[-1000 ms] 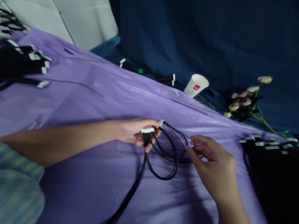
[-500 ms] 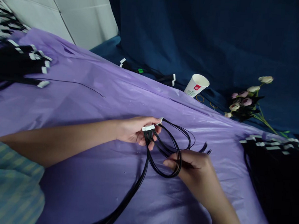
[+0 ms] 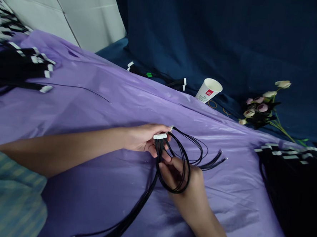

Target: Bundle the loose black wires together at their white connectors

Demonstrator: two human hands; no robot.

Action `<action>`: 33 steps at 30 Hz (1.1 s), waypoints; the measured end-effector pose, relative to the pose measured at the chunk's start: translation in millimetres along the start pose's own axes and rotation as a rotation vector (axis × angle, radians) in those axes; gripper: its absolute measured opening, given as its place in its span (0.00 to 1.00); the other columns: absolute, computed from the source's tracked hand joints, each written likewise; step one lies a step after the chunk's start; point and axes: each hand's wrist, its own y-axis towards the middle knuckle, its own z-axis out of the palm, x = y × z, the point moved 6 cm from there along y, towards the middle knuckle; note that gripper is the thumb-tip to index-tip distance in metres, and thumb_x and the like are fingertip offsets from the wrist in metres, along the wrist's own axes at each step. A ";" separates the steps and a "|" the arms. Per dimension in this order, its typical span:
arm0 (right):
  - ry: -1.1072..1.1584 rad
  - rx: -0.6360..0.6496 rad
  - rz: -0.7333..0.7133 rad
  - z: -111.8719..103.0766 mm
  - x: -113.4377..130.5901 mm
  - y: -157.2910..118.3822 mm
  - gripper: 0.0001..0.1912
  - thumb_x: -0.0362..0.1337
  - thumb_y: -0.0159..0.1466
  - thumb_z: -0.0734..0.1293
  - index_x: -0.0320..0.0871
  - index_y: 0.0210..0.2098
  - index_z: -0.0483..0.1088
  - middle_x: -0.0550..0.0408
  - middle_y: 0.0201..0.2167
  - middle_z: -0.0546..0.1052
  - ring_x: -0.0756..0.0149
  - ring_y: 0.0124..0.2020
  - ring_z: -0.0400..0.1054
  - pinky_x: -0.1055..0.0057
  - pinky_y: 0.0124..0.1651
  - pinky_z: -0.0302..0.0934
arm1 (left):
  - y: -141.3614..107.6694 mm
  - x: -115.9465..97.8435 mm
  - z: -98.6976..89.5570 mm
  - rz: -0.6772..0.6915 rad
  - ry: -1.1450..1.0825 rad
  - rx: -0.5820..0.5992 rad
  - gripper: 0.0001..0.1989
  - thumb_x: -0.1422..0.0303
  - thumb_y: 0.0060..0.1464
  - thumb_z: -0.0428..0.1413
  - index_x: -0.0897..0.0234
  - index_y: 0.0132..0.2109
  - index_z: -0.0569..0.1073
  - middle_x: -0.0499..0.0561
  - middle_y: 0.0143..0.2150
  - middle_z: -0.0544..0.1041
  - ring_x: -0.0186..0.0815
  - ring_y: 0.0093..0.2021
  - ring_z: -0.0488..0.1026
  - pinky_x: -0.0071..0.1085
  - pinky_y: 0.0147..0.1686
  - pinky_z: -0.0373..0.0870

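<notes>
Between the thumb and fingers of my left hand (image 3: 149, 139) is a wire harness, with one white connector (image 3: 160, 136) facing up and a second connector (image 3: 171, 128) at the thumb tip. Thin black wires (image 3: 140, 199) hang from the first connector toward the lower edge, and others curve into a loop. My right hand (image 3: 184, 179) reaches through this loop, thumb and forefinger closed on wires just below the connector; its other fingers are partly hidden. Loose stripped wire ends (image 3: 217, 160) stick out beyond its knuckles.
Purple sheeting (image 3: 88, 128) covers the table. Bundled harnesses lie at left (image 3: 13, 66) and right (image 3: 291, 191). Along the back are a paper cup (image 3: 209, 90), rubber bands (image 3: 212, 104), artificial flowers (image 3: 261, 107) and more harnesses (image 3: 174, 83). A single wire (image 3: 82, 88) lies at left.
My right hand has moved left, up to the wires beneath the connector. More wires now loop over it, and the loose ends fan out farther right. My left hand keeps its hold.
</notes>
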 end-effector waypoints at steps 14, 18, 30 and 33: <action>-0.023 0.014 0.015 -0.2 1.3 -4.6 0.11 0.35 0.65 0.61 0.42 0.27 0.68 0.59 0.19 0.67 0.72 0.19 0.59 0.74 0.25 0.50 | 0.0 0.9 -4.4 -0.003 -0.064 -0.011 0.16 0.61 0.63 0.47 0.67 0.33 0.71 0.49 0.23 0.75 0.41 0.27 0.80 0.22 0.14 0.72; 0.021 0.046 -0.015 -2.6 4.1 -2.4 0.10 0.32 0.65 0.60 0.43 0.29 0.67 0.58 0.23 0.70 0.71 0.24 0.62 0.74 0.28 0.53 | -0.6 0.6 -6.5 -0.003 -0.059 -0.055 0.16 0.61 0.63 0.49 0.67 0.33 0.71 0.50 0.23 0.75 0.39 0.27 0.80 0.21 0.14 0.71; 0.307 0.069 0.285 -19.0 -22.0 -8.3 0.12 0.45 0.68 0.59 0.45 0.32 0.61 0.63 0.21 0.62 0.73 0.18 0.59 0.77 0.21 0.56 | 2.2 0.7 -4.3 0.020 -0.096 0.041 0.16 0.60 0.64 0.47 0.66 0.33 0.70 0.50 0.24 0.74 0.44 0.31 0.81 0.23 0.15 0.72; 0.504 -0.019 0.411 -30.1 -30.1 -8.6 0.14 0.49 0.64 0.64 0.44 0.33 0.63 0.66 0.18 0.59 0.76 0.14 0.54 0.79 0.15 0.51 | 4.3 1.8 -4.8 0.040 -0.074 0.093 0.16 0.59 0.63 0.48 0.67 0.33 0.70 0.49 0.25 0.74 0.43 0.29 0.81 0.23 0.16 0.72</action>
